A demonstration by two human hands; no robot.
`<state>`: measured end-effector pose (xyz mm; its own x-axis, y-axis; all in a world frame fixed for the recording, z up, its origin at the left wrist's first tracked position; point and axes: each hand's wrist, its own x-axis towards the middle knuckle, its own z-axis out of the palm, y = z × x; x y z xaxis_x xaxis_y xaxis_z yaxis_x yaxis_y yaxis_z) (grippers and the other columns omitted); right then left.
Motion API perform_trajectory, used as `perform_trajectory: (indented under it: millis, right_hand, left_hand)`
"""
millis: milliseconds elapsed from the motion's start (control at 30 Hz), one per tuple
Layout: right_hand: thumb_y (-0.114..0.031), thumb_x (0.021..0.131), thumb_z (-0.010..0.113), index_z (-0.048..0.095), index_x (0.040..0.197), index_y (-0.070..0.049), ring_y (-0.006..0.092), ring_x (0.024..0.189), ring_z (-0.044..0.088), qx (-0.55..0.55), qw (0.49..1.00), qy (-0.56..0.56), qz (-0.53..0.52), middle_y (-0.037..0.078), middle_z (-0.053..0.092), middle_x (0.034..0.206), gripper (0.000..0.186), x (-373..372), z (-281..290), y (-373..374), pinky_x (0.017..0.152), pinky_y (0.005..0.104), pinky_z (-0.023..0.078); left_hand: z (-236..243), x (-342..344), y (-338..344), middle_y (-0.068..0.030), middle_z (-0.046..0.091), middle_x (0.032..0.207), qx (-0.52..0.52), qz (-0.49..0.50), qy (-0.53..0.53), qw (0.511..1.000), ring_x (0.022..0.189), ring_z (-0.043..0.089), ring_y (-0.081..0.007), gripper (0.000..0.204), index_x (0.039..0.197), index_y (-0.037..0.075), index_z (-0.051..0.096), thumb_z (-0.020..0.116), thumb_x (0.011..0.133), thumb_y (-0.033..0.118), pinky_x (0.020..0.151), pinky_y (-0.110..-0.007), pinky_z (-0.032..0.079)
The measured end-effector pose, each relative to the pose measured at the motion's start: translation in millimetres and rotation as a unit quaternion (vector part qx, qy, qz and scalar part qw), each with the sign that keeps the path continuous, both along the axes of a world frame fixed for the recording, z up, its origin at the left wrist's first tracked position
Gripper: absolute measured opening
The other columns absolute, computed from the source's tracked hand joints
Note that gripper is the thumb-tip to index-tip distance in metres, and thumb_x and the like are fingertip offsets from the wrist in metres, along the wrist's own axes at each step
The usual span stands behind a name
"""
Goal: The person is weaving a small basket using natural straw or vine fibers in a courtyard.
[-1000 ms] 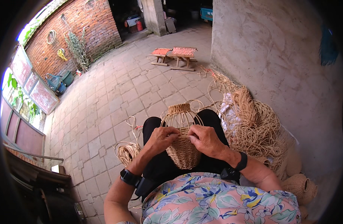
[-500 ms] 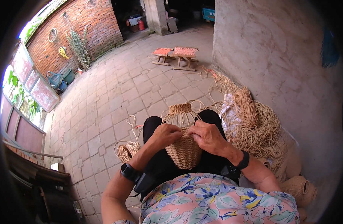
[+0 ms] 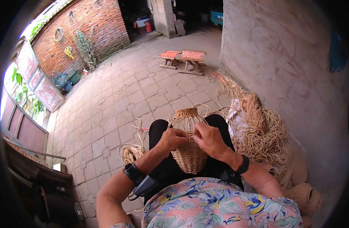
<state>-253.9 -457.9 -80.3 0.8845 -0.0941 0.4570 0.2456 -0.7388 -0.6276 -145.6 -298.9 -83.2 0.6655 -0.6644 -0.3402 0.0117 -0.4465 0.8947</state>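
Note:
A tan, vase-shaped basket (image 3: 189, 159) rests between my dark-trousered knees, its lower part tightly woven, open ribs rising to a braided collar (image 3: 186, 112). My left hand (image 3: 174, 140) grips it at the left of the weave's upper edge, fingers curled inward. Opposite, my right hand (image 3: 207, 138) pinches at the same edge near the middle, thumb and fingers bent over the ribs. Whether a strand lies between my fingertips is too small to tell. Loose cord loops show behind the basket.
A cord coil (image 3: 131, 153) lies left of my legs. A large cord heap (image 3: 267, 140) and several woven baskets (image 3: 300, 195) lie right, beside a plastered wall (image 3: 281, 49). Two low woven-top stools (image 3: 192, 57) stand ahead. A brick wall (image 3: 56, 53) and metal gate (image 3: 26, 129) are left.
Both hands still work at the weave's upper edge, with fingers slightly shifted and my left hand a little further right. The whole view has moved slightly, leaving the surroundings lower in the picture.

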Motion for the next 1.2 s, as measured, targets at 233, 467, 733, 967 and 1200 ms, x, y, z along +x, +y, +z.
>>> perform_trajectory:
  millis: [233,467,733,967,1200]
  right_hand:
    - [-0.007,0.078,0.067,0.059,0.084,-0.004,0.0320,0.070,0.061,-0.067,0.995,-0.070,-0.003,0.012,0.059,0.078,0.011,-11,-9,12,0.060,0.0404,0.049]
    - [-0.009,0.074,0.069,0.060,0.075,-0.005,0.0296,0.065,0.063,0.076,0.995,0.012,-0.067,0.009,0.061,0.071,0.010,-2,-13,13,0.059,0.0384,0.050]
    - [-0.007,0.076,0.068,0.058,0.076,-0.005,0.0313,0.065,0.063,0.075,0.994,0.012,-0.075,0.010,0.061,0.070,0.010,-1,-14,16,0.058,0.0409,0.049]
    - [-0.011,0.077,0.068,0.060,0.076,-0.005,0.0333,0.068,0.062,-0.092,0.993,-0.028,-0.070,0.011,0.061,0.074,0.011,-12,-6,22,0.059,0.0427,0.050]
    - [-0.023,0.075,0.066,0.072,0.080,-0.007,0.0335,0.076,0.067,-0.015,0.980,0.188,-0.069,0.015,0.068,0.078,0.017,-2,6,14,0.069,0.0418,0.053]
  left_hand:
    - [-5,-2,-1,0.0035,0.058,0.065,0.012,0.006,-0.033,0.999,0.050,0.048,-0.0044,0.016,0.082,0.005,0.069,0.077,0.073,0.014,0.044,-0.021,0.034]
    - [-2,-4,1,0.0038,0.057,0.063,0.002,-0.008,-0.061,0.998,0.051,0.048,-0.0039,0.014,0.081,0.005,0.068,0.074,0.076,0.016,0.044,-0.021,0.035]
    - [-7,-2,6,0.0040,0.056,0.066,-0.034,-0.042,-0.052,0.997,0.056,0.049,-0.0033,0.013,0.082,0.004,0.067,0.071,0.079,0.016,0.048,-0.021,0.037]
    - [-8,-7,7,-0.0020,0.061,0.070,-0.005,-0.054,-0.146,0.988,0.064,0.056,-0.0091,0.022,0.087,0.003,0.066,0.070,0.078,0.022,0.058,-0.027,0.045]
    - [-14,-9,12,-0.0117,0.066,0.079,0.000,-0.096,-0.281,0.955,0.073,0.064,-0.0232,0.025,0.095,0.001,0.062,0.064,0.079,0.020,0.068,-0.034,0.050]
